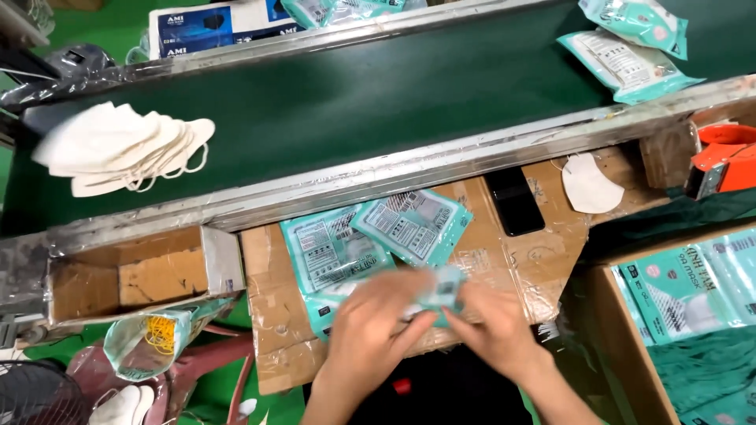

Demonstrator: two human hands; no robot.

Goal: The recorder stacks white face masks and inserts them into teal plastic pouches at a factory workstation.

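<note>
Item: small teal-and-white flat plastic mask packet (446, 290), pinched between both hands just above the cardboard-covered surface (551, 252).

Handling (judged): light, thin, floppy film pouch with a soft folded mask inside; slick to the touch, not fragile, though it creases easily. Best taken at the edges or corners with fingertips, one hand to each end, since the middle will bow.

Orientation: blurred, so only roughly told; the long axis seems to run left to right between the hands, printed face up, lying nearly flat.

Hands: left hand (376, 324) curled, fingers closed on the packet's near-left edge; right hand (498, 327) likewise closed on its right side, fingertips meeting over it (the exact grip is smeared by motion).

Surroundings, outward:
- Two more teal sealed mask packets (370, 240), overlapping, just beyond the left hand.
- Black flat phone (513, 201), beyond the right hand.
- Single loose white folded mask (589, 185), further right of that.
- Dark green conveyor belt (354, 102) beyond everything, carrying a stack of white folded masks (118, 149) far to the left.
- Open cardboard box of teal packets (693, 295), right of the right hand.
- Orange tape dispenser (724, 161), far right.
</note>
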